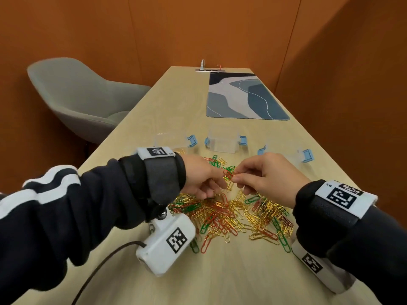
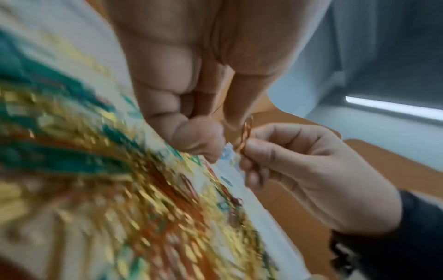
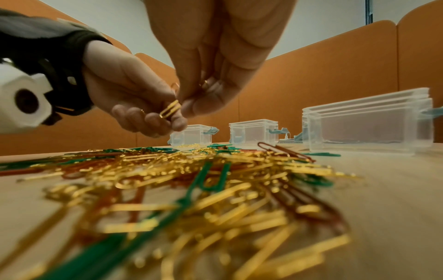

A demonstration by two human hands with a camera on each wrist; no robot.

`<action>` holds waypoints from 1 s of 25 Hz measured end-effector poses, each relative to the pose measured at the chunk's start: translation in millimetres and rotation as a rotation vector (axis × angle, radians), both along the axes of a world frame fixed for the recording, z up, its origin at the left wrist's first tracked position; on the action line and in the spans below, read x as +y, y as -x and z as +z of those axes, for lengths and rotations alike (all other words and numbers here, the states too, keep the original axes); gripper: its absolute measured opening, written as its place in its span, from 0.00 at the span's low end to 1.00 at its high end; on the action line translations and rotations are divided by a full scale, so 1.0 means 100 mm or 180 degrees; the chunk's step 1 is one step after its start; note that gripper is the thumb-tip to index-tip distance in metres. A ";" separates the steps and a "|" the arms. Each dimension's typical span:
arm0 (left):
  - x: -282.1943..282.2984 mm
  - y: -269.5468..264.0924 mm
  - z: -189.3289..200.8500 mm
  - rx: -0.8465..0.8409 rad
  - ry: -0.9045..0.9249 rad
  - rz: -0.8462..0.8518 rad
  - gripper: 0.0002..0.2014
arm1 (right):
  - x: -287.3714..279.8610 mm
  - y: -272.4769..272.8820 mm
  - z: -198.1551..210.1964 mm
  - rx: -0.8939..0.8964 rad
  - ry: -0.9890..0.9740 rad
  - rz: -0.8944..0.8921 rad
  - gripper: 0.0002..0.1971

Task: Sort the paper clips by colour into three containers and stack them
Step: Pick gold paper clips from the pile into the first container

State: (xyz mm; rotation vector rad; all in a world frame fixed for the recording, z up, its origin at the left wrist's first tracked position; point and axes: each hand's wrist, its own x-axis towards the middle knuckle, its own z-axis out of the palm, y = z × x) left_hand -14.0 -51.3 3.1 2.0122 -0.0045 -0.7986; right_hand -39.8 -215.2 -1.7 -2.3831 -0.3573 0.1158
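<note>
Both hands pinching a small tangle of red and gold wire paper clips (image 1: 229,176) above the pile, likely pulling them apart.

Left hand (image 1: 201,178) and right hand (image 1: 264,175) meet fingertip to fingertip at table centre, each closed on the linked clips; two-handed because the colours are snagged together, I judge. Gold clip (image 3: 170,109) hangs with its long axis tilted, lower end toward 7 o'clock. Mixed red, green and gold clip heap (image 1: 231,214) lies at 6 o'clock of the hands. Three clear plastic boxes with blue latches (image 1: 223,139) sit in a row at 12 o'clock, within easy drop reach, unstacked; the left one holds some gold clips.
</note>
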 end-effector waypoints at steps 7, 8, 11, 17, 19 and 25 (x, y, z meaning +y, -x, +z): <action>-0.09 0.05 -0.05 0.0747 0.1038 0.0499 0.19 | -0.01 0.03 0.02 -0.0540 0.0124 -0.0075 0.11; -0.07 0.05 -0.05 0.0685 0.1023 0.0532 0.17 | -0.01 0.03 0.02 -0.0541 0.0152 -0.0175 0.12; 0.00 0.04 -0.04 0.0563 0.0905 0.0567 0.15 | -0.02 0.01 0.01 -0.0411 0.0245 -0.0351 0.11; 0.18 0.05 0.00 0.0533 0.0465 0.0378 0.17 | -0.02 0.02 -0.01 0.0368 0.1207 0.0396 0.25; 0.23 0.06 0.01 0.0654 0.0402 0.0280 0.19 | 0.01 0.01 -0.02 0.0389 0.1374 0.0513 0.22; 0.24 0.09 -0.04 0.0760 0.0384 0.0307 0.18 | 0.01 0.00 -0.06 0.0159 0.1288 0.0691 0.05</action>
